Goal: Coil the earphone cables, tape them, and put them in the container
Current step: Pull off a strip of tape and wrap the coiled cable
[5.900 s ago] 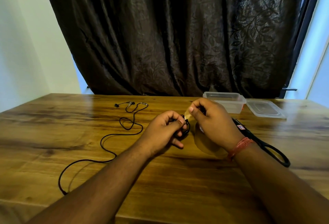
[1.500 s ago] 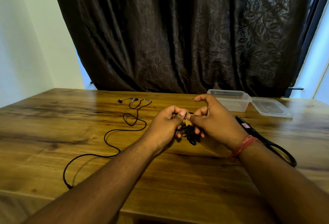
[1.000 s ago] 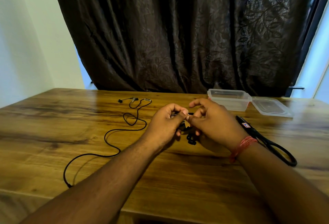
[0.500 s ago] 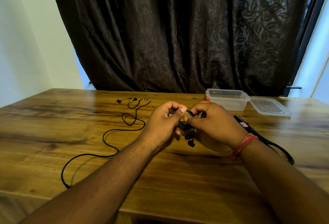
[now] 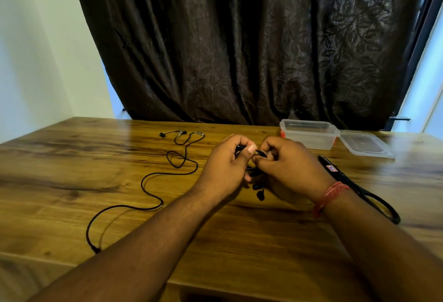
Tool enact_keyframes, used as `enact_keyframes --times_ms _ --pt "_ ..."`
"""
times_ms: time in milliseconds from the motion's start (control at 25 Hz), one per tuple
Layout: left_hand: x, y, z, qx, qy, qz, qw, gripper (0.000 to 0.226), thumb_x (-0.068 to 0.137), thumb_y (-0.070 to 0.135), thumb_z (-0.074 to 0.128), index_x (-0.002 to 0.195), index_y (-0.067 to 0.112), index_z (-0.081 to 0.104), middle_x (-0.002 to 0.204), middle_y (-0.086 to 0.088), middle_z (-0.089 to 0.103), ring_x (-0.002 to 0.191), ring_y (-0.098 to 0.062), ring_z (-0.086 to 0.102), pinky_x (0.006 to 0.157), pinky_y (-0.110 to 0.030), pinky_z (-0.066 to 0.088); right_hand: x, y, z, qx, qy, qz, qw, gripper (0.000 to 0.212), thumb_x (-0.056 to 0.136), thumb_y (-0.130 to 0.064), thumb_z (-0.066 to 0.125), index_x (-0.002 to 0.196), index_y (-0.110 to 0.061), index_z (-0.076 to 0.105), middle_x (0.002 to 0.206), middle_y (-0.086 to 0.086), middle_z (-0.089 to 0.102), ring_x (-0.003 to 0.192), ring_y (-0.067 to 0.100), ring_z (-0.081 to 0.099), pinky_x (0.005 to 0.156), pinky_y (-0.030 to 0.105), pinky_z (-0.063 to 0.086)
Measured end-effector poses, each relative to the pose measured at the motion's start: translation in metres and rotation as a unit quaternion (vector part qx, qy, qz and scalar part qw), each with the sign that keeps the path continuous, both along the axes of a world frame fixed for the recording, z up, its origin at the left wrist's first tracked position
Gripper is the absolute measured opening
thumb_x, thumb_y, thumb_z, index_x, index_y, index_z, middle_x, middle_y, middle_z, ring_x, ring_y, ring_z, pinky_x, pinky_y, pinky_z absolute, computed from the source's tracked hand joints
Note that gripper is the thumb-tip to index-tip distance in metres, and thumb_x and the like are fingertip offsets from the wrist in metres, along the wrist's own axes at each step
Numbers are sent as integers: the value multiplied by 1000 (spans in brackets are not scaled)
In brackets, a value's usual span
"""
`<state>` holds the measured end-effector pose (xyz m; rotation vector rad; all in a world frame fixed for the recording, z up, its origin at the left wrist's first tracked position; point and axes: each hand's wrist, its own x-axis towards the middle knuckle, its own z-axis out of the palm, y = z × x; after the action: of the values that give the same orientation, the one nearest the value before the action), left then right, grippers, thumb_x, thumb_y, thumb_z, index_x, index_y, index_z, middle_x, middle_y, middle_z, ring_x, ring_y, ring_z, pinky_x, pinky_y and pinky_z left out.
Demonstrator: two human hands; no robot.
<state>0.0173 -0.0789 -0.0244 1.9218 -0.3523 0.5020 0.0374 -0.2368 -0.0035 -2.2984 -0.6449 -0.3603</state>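
My left hand [image 5: 225,167] and my right hand [image 5: 287,167] meet over the middle of the wooden table [image 5: 72,181]. Both pinch a coiled black earphone cable [image 5: 257,185], mostly hidden between the fingers; its earbuds dangle below the hands. A second black earphone cable [image 5: 153,189] lies uncoiled on the table to the left, its earbuds at the far end. A clear plastic container [image 5: 309,134] stands open at the back right, with its lid [image 5: 364,144] lying beside it. Any tape on the coil is hidden by my fingers.
Black-handled scissors [image 5: 354,186] lie on the table right of my right wrist. A dark curtain [image 5: 239,50] hangs behind the table's far edge. The table's front edge runs just below my forearms.
My right hand's raised fingers have curled down onto the coil and both hands have closed tighter together. The earbuds now hang lower beneath the hands. The loose cable has not moved.
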Motion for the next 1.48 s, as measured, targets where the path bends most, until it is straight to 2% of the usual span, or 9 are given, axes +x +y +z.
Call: enact_keyframes --times_ms 120,200,400,560,760,920,1080,1280,1480 --pt "0 1 1 -7 -3 -4 1000 8 98 23 55 95 19 61 91 0 66 48 -9 61 52 -39 54 -2 0 -1 17 0 6 1000 15 89 -27 68 99 -27 58 69 -2 62 56 2 54 51 12 41" --pt "0 1 2 -16 -3 -7 1000 8 98 21 55 95 17 61 89 1 66 48 -9 61 50 -40 55 0 0 -4 22 -11 4 1000 17 89 -25 66 105 -29 59 86 -6 62 70 5 59 57 8 43" --pt "-2 0 3 -34 -7 -25 999 9 98 18 55 91 20 59 83 2 64 47 -8 60 45 -28 51 5 1 -8 24 -78 54 995 32 89 -18 64 117 -31 56 131 -12 49 117 4 52 94 20 46" --pt "-1 0 1 -21 -14 -26 999 7 98 21 56 94 18 61 91 -2 66 47 -12 61 49 -35 52 2 1 -6 23 -39 54 998 30 92 -16 61 116 -32 55 108 -8 60 88 2 62 67 13 50" --pt "-3 -4 3 -39 -15 -29 999 8 99 17 54 94 15 60 87 -1 61 46 -10 62 46 -28 51 -3 4 -6 122 14 69 990 21 94 -10 58 108 -24 57 81 1 67 59 11 68 54 22 54" --pt "-2 -3 4 -41 -22 -37 998 8 99 18 53 93 19 59 95 -10 63 50 -10 65 46 -26 51 -1 5 -5 178 68 92 977 19 93 -5 59 101 -21 63 86 8 72 75 27 71 68 40 58" --pt "-5 -1 4 -24 -34 -34 999 12 99 19 54 89 25 59 103 -10 60 52 -11 66 48 -21 49 0 -4 6 274 193 147 931 21 90 9 52 98 -4 67 88 11 73 85 19 71 72 28 57" --pt "-7 -3 4 -11 -57 -48 997 9 98 18 55 94 15 62 98 -1 54 53 -13 66 49 -26 50 8 -6 2 336 228 123 906 11 91 -6 60 86 -6 70 85 15 69 88 31 60 84 46 44" --pt "-8 -9 2 16 -83 -33 996 11 99 14 54 96 7 62 96 3 49 55 -14 68 45 -16 45 8 -7 3 326 200 107 918 14 86 -2 67 99 -8 66 77 1 71 69 7 64 62 20 46"
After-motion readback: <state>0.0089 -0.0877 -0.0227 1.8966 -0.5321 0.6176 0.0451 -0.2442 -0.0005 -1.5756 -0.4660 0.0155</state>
